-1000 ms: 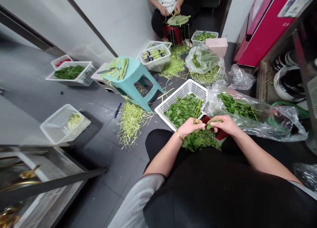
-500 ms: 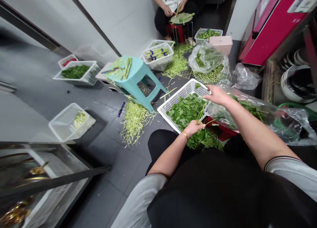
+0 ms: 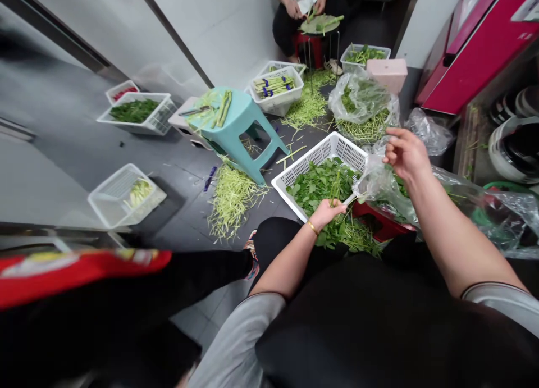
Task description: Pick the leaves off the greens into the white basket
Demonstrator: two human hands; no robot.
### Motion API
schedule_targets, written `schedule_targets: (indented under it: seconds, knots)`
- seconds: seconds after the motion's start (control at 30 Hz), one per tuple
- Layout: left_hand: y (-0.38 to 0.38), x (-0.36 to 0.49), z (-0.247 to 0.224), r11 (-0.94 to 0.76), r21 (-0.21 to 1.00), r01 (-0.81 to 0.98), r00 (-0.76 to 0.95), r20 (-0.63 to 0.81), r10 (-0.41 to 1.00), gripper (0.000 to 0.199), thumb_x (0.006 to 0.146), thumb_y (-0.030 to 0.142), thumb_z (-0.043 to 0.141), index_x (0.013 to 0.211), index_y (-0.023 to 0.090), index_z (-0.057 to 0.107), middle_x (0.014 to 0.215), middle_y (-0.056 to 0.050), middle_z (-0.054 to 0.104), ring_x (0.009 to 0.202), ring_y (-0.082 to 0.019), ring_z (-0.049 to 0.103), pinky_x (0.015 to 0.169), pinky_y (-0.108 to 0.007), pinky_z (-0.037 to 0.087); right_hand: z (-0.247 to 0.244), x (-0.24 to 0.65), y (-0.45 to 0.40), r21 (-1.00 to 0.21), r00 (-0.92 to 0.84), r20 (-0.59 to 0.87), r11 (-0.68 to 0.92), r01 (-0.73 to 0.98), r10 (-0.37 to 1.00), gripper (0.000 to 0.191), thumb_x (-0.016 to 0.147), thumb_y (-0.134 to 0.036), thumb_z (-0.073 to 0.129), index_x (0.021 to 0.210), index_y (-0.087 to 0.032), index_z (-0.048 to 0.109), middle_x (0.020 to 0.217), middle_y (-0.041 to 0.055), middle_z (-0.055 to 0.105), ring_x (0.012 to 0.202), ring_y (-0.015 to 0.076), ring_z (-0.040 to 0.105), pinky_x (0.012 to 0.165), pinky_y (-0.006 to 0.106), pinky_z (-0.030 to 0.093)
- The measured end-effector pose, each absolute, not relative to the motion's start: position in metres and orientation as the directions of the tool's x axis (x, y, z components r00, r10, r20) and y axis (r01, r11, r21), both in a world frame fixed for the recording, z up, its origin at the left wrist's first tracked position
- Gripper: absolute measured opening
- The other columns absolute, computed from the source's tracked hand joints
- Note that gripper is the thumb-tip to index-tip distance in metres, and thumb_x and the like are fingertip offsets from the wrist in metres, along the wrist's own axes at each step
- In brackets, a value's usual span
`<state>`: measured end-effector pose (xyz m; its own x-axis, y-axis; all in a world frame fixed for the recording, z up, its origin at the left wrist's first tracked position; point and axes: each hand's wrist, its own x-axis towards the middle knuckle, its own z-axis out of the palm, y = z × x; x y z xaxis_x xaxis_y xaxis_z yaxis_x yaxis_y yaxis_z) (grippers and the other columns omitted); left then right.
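Note:
My left hand [image 3: 327,213], with a gold bracelet at the wrist, is closed around a few thin green vegetable stems [image 3: 336,190]. It is at the near rim of a white perforated basket [image 3: 309,157], which holds a heap of picked green leaves [image 3: 320,180]. More leafy stems [image 3: 351,235] lie below that hand, close to my lap. My right hand [image 3: 406,154] is raised to the right of the basket, above a clear plastic bag [image 3: 374,177]. Its fingers are curled in; whether anything small is between them is hidden.
A turquoise stool [image 3: 236,127] with peelings stands left of the basket, beside a pile of shavings [image 3: 229,200]. Another person [image 3: 305,0] works at a small round stool at the back. Someone in black trousers [image 3: 202,275] is close on my left. A bag of stems [image 3: 364,107] lies beyond the basket.
My right hand has moved away from the basket, up and to the right. My left hand stays near the rim with the stems. A person in red and black has come in at left.

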<state>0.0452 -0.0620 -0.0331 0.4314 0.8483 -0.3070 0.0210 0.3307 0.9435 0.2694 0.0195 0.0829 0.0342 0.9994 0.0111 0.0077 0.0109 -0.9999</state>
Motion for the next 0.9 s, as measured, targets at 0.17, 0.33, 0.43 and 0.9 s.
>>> schedule_targets:
  seconds: [0.17,0.33,0.43,0.9]
  knots:
    - [-0.065,0.052,-0.037,0.341,0.940,-0.016,0.369,-0.311,0.876,0.042,0.062,0.051,0.073,0.063,0.012,0.059,0.053,0.004,0.051,0.046,-0.005,0.038,0.048,-0.022,0.028,0.066,0.257,0.018,-0.924,-0.192,-0.174,-0.092,0.372,0.966,0.052,0.068,-0.045,0.075,0.110,-0.018,0.060,0.083,0.0045,0.066,0.051,0.0112,0.056,0.043,0.024,0.045]
    - [-0.066,0.049,-0.026,0.316,0.937,-0.148,0.340,-0.251,0.906,0.045,0.060,0.054,0.074,0.063,0.012,0.059,0.052,0.004,0.050,0.045,-0.005,0.039,0.048,-0.021,0.031,0.057,0.253,-0.023,-0.918,-0.404,-0.366,-0.256,0.302,0.838,0.053,0.067,-0.037,0.076,0.112,-0.017,0.057,0.059,-0.0052,0.057,0.040,0.0068,0.046,0.039,0.021,0.041]
    - [-0.067,0.045,-0.026,0.323,0.931,-0.167,0.362,-0.247,0.899,0.045,0.059,0.054,0.075,0.062,0.012,0.058,0.052,0.004,0.051,0.044,-0.004,0.040,0.047,-0.021,0.031,0.072,0.261,-0.018,-0.970,-0.327,-0.242,-0.216,0.113,0.914,0.054,0.066,-0.032,0.075,0.114,-0.018,0.055,0.055,-0.0081,0.052,0.042,0.0074,0.046,0.045,0.023,0.047]
    - [-0.072,0.068,-0.045,0.493,0.869,0.042,0.526,-0.439,0.729,0.034,0.068,0.038,0.077,0.078,0.009,0.062,0.052,0.002,0.058,0.041,-0.006,0.049,0.044,-0.019,0.038,0.086,0.240,-0.029,-0.508,-0.351,0.127,0.365,0.780,0.928,0.037,0.084,-0.032,0.054,0.115,-0.015,0.064,0.113,0.0122,0.065,0.092,0.0249,0.063,0.088,0.040,0.047]
